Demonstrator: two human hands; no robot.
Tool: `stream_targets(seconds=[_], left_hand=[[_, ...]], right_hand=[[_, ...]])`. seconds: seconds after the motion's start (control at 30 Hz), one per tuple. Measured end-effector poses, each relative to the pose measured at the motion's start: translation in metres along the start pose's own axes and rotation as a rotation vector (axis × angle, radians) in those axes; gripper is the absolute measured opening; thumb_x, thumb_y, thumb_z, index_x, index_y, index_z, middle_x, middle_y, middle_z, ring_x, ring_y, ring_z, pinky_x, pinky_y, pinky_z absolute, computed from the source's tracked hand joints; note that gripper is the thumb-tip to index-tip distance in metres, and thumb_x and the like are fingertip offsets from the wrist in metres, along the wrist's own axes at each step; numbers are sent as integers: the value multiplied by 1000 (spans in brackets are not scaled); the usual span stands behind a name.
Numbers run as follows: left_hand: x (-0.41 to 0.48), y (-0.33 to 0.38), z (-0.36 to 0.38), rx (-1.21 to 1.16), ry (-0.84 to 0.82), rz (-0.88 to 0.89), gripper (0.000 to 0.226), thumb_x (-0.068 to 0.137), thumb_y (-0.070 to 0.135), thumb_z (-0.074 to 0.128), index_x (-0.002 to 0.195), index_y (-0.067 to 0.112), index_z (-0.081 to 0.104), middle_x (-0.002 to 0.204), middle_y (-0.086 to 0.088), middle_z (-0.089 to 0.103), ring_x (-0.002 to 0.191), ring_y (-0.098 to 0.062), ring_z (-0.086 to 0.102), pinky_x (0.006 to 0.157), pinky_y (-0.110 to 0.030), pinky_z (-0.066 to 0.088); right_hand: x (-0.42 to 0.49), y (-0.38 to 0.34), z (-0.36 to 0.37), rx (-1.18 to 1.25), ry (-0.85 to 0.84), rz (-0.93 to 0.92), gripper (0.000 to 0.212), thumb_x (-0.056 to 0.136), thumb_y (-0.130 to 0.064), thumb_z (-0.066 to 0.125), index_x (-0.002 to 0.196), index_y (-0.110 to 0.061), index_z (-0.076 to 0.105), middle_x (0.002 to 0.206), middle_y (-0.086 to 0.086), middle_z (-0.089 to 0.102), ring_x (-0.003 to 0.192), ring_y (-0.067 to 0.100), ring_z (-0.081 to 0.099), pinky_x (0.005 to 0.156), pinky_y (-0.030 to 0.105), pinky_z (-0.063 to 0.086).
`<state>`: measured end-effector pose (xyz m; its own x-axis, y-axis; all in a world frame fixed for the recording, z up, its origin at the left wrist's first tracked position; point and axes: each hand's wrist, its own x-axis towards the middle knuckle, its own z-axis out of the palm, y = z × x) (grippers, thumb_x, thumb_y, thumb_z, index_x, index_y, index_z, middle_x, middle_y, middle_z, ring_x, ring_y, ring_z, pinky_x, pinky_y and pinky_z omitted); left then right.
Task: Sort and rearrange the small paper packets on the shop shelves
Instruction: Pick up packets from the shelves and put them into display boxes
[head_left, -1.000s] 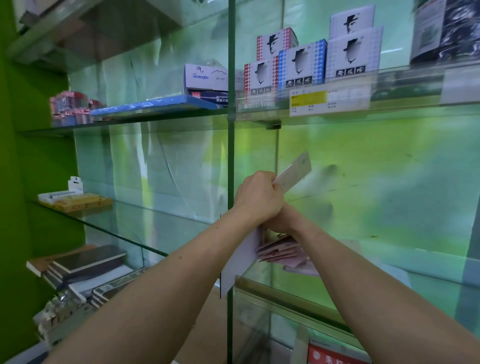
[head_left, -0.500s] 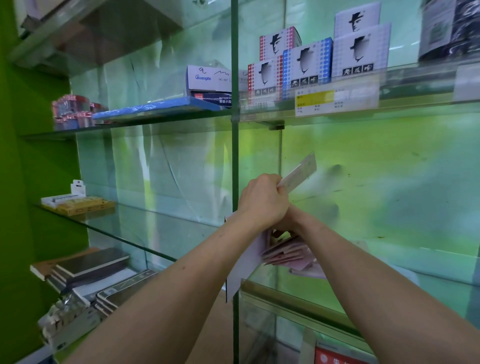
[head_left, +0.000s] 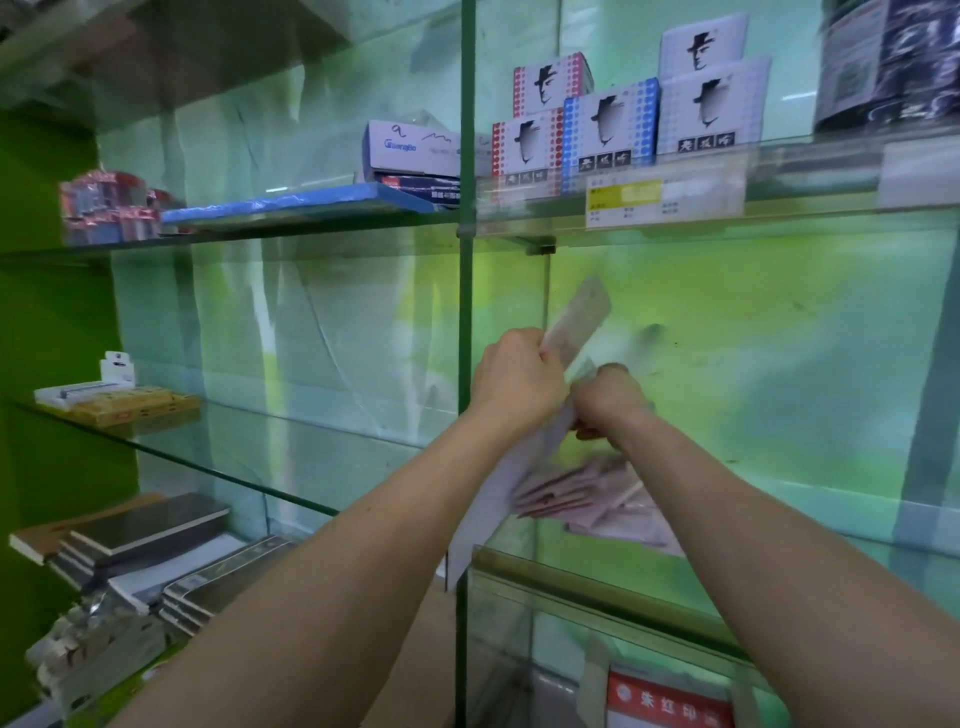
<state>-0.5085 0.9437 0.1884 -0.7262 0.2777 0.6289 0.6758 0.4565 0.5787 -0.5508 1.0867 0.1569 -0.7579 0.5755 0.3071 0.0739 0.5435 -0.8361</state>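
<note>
Gripping a tilted bundle (head_left: 576, 317) of packets in the left hand (head_left: 519, 384), upper end toward one o'clock, likely for squaring edges. Curled just beside at three o'clock, right hand (head_left: 613, 402), hold unclear. Fanned on glass shelf (head_left: 597, 584) at six o'clock, pink packets (head_left: 582, 491), probably awaiting sorting.

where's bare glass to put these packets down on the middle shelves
Right of the pink pile, the glass is bare toward the right edge. Left bay: bare between the yellow boxes and the green post. The top shelf is crowded with white boxes.
</note>
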Motion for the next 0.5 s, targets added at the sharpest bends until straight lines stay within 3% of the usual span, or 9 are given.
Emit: stream_targets(seconds=[0.07,0.13,0.27,0.4,0.5], left_hand=[[2,2,-2,-77,32,-15,28,96,18,45,72,4,52,90,-27,62,88,-44,60,62,-44,48],[6,3,-3,-128,52,-11,28,96,19,44,73,6,54,82,-25,62,81,-42,63,64,-44,51],[11,8,4,-80,84,42,29,97,22,41,72,10,48,72,-11,57,68,-32,57,56,-31,39],[9,16,24,-9,88,92,31,99,26,39,72,11,46,73,-7,51,70,-28,47,59,-31,32],[3,26,41,18,49,131,26,97,26,40,77,11,47,80,-11,51,75,-30,47,62,-32,33]], right_hand=[[-6,-5,-24,99,45,11,27,86,-10,47,105,3,60,85,23,69,68,34,71,64,48,60],[-17,-9,-46,258,59,36,25,90,-10,46,109,-1,61,94,22,69,77,35,70,65,45,60],[-44,-13,-90,403,48,13,15,95,-10,44,103,-10,56,83,13,61,62,27,61,47,32,58],[-74,-15,-120,372,66,0,8,86,3,58,88,-5,59,77,11,60,60,21,59,49,28,58],[-88,-10,-139,296,104,-8,20,83,11,56,73,-6,58,71,9,59,58,20,58,50,26,57]])
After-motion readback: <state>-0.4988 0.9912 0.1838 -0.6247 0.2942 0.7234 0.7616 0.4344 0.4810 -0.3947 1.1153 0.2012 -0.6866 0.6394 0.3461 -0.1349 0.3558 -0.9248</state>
